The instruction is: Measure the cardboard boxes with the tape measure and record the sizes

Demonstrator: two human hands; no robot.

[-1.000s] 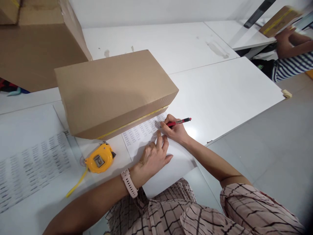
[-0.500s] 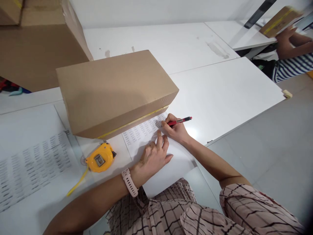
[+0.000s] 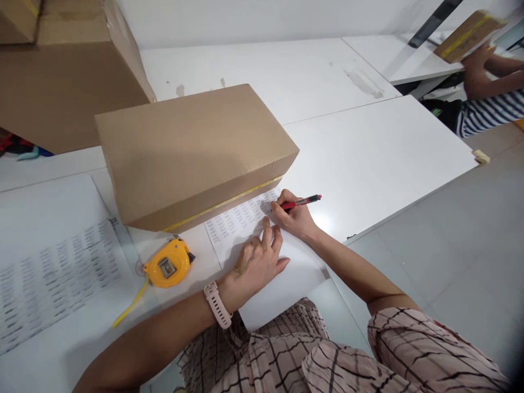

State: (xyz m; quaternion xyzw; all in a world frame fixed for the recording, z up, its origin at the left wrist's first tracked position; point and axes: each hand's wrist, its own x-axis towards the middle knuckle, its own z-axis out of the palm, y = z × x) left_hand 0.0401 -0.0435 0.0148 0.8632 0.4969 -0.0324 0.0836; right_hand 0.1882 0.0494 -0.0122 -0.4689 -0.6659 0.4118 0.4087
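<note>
At box (image 3: 192, 147) edge, right hand (image 3: 295, 219) pinching pen (image 3: 301, 202), left hand (image 3: 256, 262) flat on sheet (image 3: 282, 289)

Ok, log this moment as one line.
right hand: red pen, tip on printed sheet | left hand: flat on sheet | cardboard box: over sheet's far end

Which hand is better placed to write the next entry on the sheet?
Likely right: the right hand grips the red pen, tip on the printed sheet by the box. The left hand lies flat on it, empty.

Two sheets (image 3: 282, 284), perhaps four boxes (image 3: 192, 147)
</note>
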